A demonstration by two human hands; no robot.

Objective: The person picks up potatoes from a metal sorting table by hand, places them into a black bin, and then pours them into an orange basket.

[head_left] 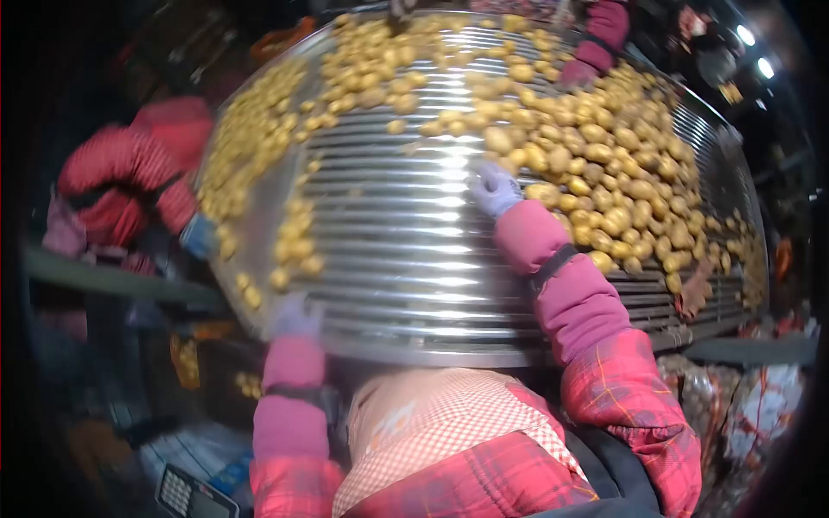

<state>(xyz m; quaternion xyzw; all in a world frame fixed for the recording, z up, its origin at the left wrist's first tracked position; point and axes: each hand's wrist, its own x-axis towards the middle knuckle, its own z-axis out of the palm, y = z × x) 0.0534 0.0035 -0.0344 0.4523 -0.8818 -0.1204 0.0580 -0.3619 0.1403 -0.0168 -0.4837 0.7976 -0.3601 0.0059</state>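
Observation:
My right hand (496, 189), in a pale purple glove, is over the metal slats at the left edge of a big heap of potatoes (617, 194). Its fingers are slightly bent and apart, with no potato visible in them. Blurred by motion, my left hand (295, 316) is low at the near left rim of the slatted metal table (389, 224). Just above it lies a short line of potatoes (295, 237). Whether the left fingers hold anything cannot be made out.
A co-worker's red sleeve (125, 164) and blue glove (199, 236) are at the left rim. Another person's sleeve (606, 30) reaches in at the far right. More potatoes (250, 142) fill the left channel. A calculator-like device (192, 496) sits at lower left.

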